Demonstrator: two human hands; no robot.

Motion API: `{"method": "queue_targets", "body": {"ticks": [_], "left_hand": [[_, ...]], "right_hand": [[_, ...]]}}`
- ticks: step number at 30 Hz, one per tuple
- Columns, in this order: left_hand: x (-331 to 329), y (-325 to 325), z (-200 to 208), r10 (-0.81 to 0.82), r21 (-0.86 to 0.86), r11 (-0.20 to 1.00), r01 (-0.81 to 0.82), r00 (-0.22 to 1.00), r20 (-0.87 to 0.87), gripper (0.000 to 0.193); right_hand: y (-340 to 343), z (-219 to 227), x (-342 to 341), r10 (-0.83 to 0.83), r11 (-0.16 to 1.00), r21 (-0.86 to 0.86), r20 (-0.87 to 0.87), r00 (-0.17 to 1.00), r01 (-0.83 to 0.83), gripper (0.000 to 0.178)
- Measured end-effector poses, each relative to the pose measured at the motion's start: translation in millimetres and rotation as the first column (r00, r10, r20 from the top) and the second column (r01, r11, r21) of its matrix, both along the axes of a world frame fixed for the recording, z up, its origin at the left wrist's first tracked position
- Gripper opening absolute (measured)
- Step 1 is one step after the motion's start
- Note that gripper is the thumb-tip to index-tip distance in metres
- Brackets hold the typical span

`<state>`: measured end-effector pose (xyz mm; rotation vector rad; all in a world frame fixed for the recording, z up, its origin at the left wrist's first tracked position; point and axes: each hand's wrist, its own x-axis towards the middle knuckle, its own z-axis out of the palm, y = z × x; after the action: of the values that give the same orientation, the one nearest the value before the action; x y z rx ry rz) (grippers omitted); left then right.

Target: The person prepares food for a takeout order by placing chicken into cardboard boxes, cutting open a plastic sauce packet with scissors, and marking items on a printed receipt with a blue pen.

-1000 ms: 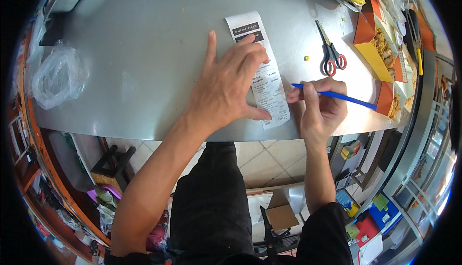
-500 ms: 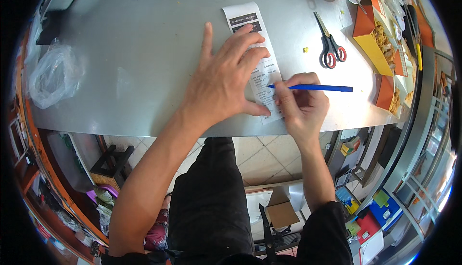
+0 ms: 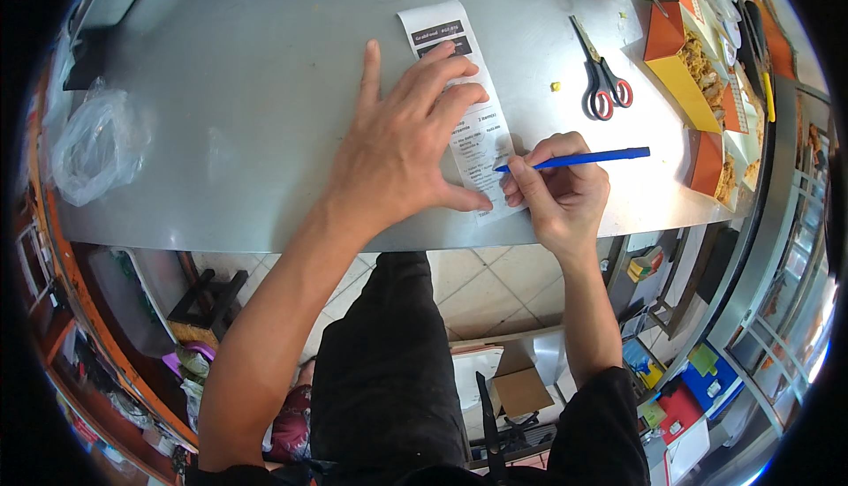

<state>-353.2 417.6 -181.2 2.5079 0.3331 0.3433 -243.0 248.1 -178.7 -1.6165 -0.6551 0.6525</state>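
A long white printed receipt (image 3: pixel 484 137) lies on the metal table, its far end curling up a little. My left hand (image 3: pixel 397 146) is spread over it, with the thumb pressing its near end and curved fingertips resting along its upper part. Part of the print is hidden under those fingers. In a pinch between thumb and fingers, my right hand (image 3: pixel 561 190) holds a blue pen (image 3: pixel 596 158). The pen's tip meets the lower half of the receipt, and its back end points right.
Scissors (image 3: pixel 602 75) with black and red handles lie right of the receipt. Orange and yellow boxes of fried food (image 3: pixel 698 71) line the right side. A clear plastic bag (image 3: pixel 99 143) sits at the left. The table's near edge (image 3: pixel 230 250) runs below my wrists.
The pen tip has moved slightly down the receipt, and the pen is tilted more. My left hand and the receipt have shifted slightly left in the view.
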Motion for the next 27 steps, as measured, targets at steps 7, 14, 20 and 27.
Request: {"method": "queue_targets", "body": {"ticks": [7,14,20,27], "left_hand": [[-1,0,0,0.002,0.008,1.0,-0.002,1.0,-0.009,0.089],[0,-1,0,0.012,-0.004,1.0,-0.012,1.0,-0.008,0.09],[1,-1,2,0.014,0.013,1.0,-0.014,1.0,-0.015,0.09],[1,-1,0,0.013,0.007,1.0,-0.013,1.0,-0.019,0.091]], "right_hand": [[5,3,-1,-0.064,0.997,0.046,-0.109,0.992,0.07,0.013],[-5,5,2,0.008,1.0,0.004,-0.089,0.996,-0.007,0.013],[-4,4,1,0.039,0.999,0.008,-0.101,0.994,-0.038,0.013],[-6,3,0,-0.004,0.999,0.033,-0.097,0.995,0.007,0.012]]}}
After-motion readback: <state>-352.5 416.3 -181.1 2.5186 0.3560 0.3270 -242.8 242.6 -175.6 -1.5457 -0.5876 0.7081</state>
